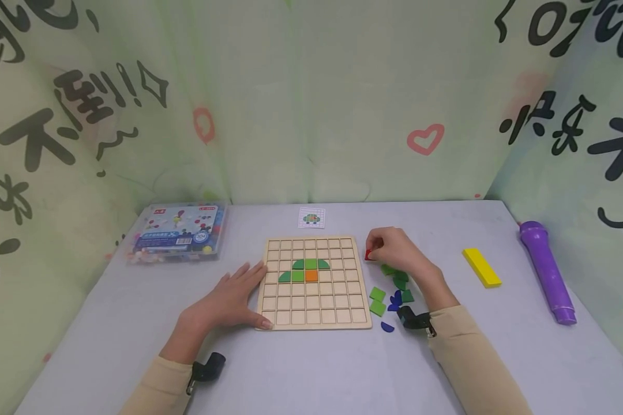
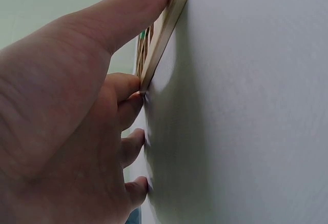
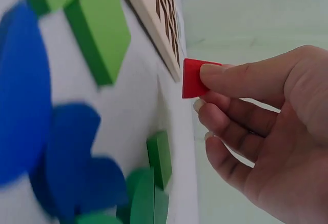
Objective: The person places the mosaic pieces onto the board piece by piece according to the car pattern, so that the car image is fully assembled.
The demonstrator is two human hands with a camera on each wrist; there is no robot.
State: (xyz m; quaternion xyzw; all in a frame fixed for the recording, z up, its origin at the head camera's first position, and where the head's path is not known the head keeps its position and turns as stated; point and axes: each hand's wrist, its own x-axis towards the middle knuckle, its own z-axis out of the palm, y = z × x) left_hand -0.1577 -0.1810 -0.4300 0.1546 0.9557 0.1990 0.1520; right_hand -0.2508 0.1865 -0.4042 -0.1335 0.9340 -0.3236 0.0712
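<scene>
My right hand (image 1: 394, 249) pinches a red square tile (image 3: 193, 78) between thumb and fingers, just off the right side of a wooden grid board (image 1: 285, 317). The left hand (image 1: 231, 300) lies spread along the board's left edge, its thumb on the near corner and fingertips at the side. Set in the grid are green curved pieces (image 1: 284, 277), light green squares (image 1: 297, 276) and an orange square (image 1: 311, 275). Beneath and beside the right hand lie loose light green squares (image 1: 377, 308), dark green pieces (image 1: 401, 276) and blue pieces (image 1: 387, 327).
A small pattern card (image 1: 311, 218) with a printed picture lies behind the board. At the back left is a clear plastic box (image 1: 179, 233) of colourful parts. On the right are a yellow block (image 1: 481, 268) and a purple microphone-shaped object (image 1: 547, 271). Printed curtains surround the table.
</scene>
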